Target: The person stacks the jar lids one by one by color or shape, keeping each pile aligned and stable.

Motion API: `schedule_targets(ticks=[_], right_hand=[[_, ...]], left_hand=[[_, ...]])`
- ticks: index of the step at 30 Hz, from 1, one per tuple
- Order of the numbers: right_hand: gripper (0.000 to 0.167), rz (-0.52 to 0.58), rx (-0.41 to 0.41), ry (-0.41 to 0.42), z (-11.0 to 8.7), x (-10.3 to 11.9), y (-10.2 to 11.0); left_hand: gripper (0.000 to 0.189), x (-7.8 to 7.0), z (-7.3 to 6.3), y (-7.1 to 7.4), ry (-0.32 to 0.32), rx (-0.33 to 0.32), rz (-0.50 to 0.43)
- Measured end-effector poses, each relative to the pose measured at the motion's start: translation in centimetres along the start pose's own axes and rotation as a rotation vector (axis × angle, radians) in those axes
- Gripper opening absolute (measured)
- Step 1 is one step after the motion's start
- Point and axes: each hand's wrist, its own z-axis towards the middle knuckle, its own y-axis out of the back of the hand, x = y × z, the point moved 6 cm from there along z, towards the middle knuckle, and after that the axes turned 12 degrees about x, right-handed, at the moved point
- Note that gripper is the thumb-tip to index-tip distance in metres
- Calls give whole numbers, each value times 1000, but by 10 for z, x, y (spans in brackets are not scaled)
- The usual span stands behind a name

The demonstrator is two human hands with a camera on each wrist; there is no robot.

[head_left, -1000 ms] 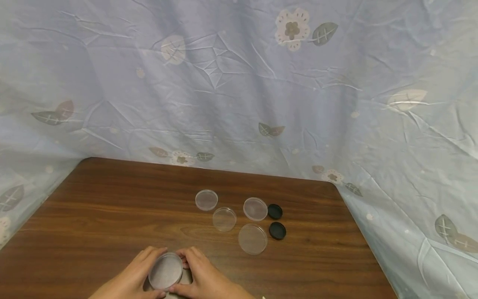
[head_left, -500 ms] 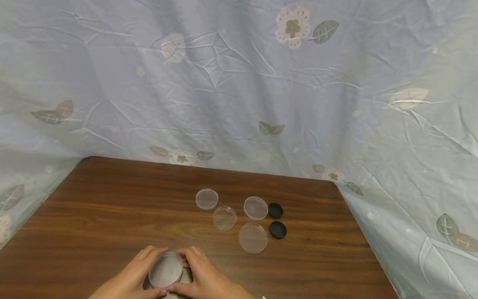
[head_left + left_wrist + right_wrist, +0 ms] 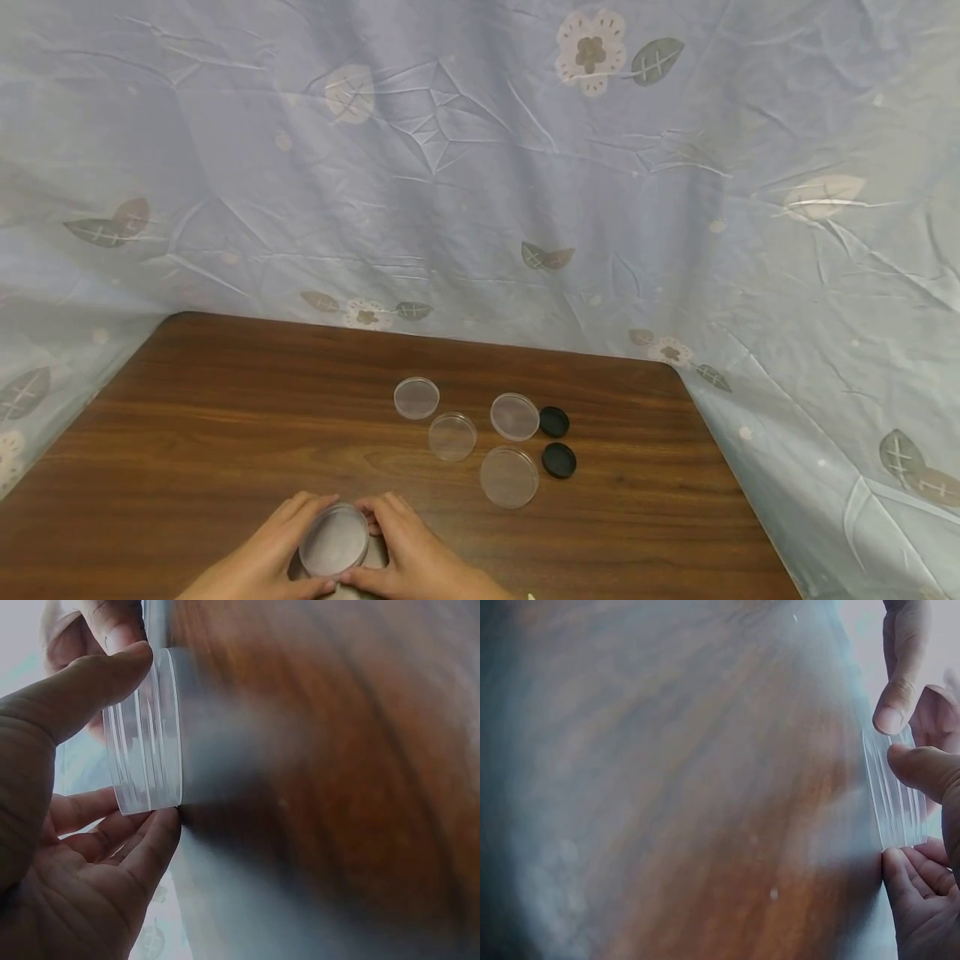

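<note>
Both hands are engaged on one clear round dish (image 3: 333, 542), which is located at the near part of the brown wood-grain table (image 3: 225, 417), left of centre in the head view. The left hand (image 3: 273, 554) is partly opened to the width of the dish: its fingers are curved along the left and far rim, and its thumb is set at the near side. The right hand (image 3: 408, 550) is held in a matching curve on the opposite side, its thumb tip placed just beside the left thumb tip. The dish wall is thus gripped between thumb and fingers by both hands.

In the wrist views, several parallel ridges are seen around the dish wall; whether one piece or two fitted parts are held cannot be told. The flat face is turned toward the table and lies close to it; contact cannot be confirmed, as the table is blurred there.

Well apart from the hands, farther back and to the right, four clear discs are laid out: a back-left disc (image 3: 417, 398), a front-left disc (image 3: 452, 437), a back-right disc (image 3: 514, 417) and a front-right disc (image 3: 510, 477). Two black discs (image 3: 558, 460) are positioned just beside the right-hand pair.
</note>
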Motion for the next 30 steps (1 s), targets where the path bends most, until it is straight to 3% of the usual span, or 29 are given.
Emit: schedule_targets(ticks=[21,30], right_hand=[[64,23,-3,0,-1,-1,0],[66,29,-2,5,-1,0,0]], left_hand=[[91,-1,0,0,-20,-17,48],[92,0,0,-1,4,7,26]])
